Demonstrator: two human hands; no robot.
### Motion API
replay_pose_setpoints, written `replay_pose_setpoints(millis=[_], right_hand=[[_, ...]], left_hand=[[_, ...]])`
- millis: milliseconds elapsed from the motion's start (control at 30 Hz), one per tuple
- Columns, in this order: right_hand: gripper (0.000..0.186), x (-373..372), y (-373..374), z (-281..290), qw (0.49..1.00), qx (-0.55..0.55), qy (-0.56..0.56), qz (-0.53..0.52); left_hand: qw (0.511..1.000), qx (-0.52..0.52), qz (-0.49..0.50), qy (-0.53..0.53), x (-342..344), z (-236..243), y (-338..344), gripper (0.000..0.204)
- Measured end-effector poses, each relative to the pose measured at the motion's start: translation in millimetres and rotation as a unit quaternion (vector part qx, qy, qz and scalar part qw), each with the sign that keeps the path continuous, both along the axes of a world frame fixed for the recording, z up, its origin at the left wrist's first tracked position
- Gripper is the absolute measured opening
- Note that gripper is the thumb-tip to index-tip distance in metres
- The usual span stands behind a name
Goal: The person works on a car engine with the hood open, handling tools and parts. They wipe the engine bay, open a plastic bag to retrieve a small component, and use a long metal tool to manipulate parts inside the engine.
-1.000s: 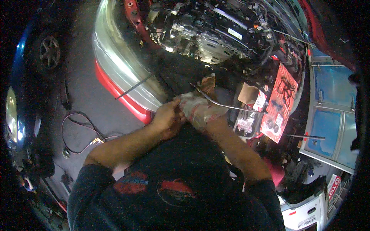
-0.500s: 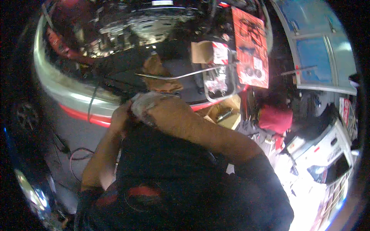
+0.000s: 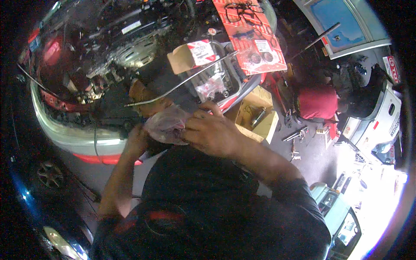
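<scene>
Plastic, clear and crumpled, that's the bag (image 3: 164, 125) we're watching, up between the two hands at the car's near edge, just in front of the open engine bay (image 3: 141, 45). Right hand (image 3: 210, 132) comes in from the right, and its grip is closed on the bag's right side, fingers bunched into the film. Left hand (image 3: 138, 141) is at the bag's left edge; its fingers are lost in shadow, so I can't tell how firmly it grasps, if at all. Tidy work here, I'd say, means the left palm carrying the weight from below while the right fingertips do the fine pinching, no sudden tugs. Mind that thin metal rod (image 3: 186, 80), slanting across just beyond the bag; its left end could snag loose plastic. Better to keep the bag on the near side, clear of those engine gaps, because anything small dropped there would be hard to fish out. Off to the right, the grey tray (image 3: 237, 81) sits near the right hand, with the orange sheet (image 3: 277, 58) beyond it; elbows in, please.
</scene>
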State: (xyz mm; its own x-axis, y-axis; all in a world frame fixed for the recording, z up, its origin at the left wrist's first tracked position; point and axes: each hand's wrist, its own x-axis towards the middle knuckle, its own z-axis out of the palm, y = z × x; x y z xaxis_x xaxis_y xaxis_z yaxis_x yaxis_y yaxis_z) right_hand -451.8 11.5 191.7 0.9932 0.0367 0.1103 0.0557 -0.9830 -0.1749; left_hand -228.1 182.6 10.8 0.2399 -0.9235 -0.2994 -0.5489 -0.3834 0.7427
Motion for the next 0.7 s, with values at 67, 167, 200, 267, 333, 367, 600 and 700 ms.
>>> replay_pose_setpoints(millis=[67,167,200,267,333,367,600,700], right_hand=[[0.019,-9,-12,-1,0.998,0.007,-0.065,0.002],[0.02,-19,-32,-7,0.992,0.057,-0.089,0.063],[0.021,-24,-42,-9,0.987,0.092,-0.09,0.094],[0.024,-35,-64,-14,0.979,0.145,-0.112,0.089],[0.029,-48,-89,-17,0.972,0.179,-0.15,0.008],[0.034,-56,-99,-20,0.964,0.213,-0.151,-0.049],[0.036,-67,-139,-56,0.774,0.603,0.158,-0.112],[0.051,-64,-158,-60,0.795,0.572,0.191,-0.064]], left_hand=[[0.987,-0.134,0.088,-0.006,-5,43,-12,0.062],[0.976,-0.214,-0.023,0.034,-36,100,-28,0.07],[0.981,-0.188,-0.052,-0.018,-50,111,-40,0.072],[0.989,-0.143,-0.021,0.0,-78,128,-60,0.07],[0.979,-0.099,0.111,0.14,-105,137,-76,0.063],[0.926,-0.187,0.193,0.267,-129,136,-83,0.046],[0.885,-0.082,0.398,0.228,-185,137,-106,0.041],[0.944,-0.223,0.217,-0.11,-198,140,-116,0.044]])
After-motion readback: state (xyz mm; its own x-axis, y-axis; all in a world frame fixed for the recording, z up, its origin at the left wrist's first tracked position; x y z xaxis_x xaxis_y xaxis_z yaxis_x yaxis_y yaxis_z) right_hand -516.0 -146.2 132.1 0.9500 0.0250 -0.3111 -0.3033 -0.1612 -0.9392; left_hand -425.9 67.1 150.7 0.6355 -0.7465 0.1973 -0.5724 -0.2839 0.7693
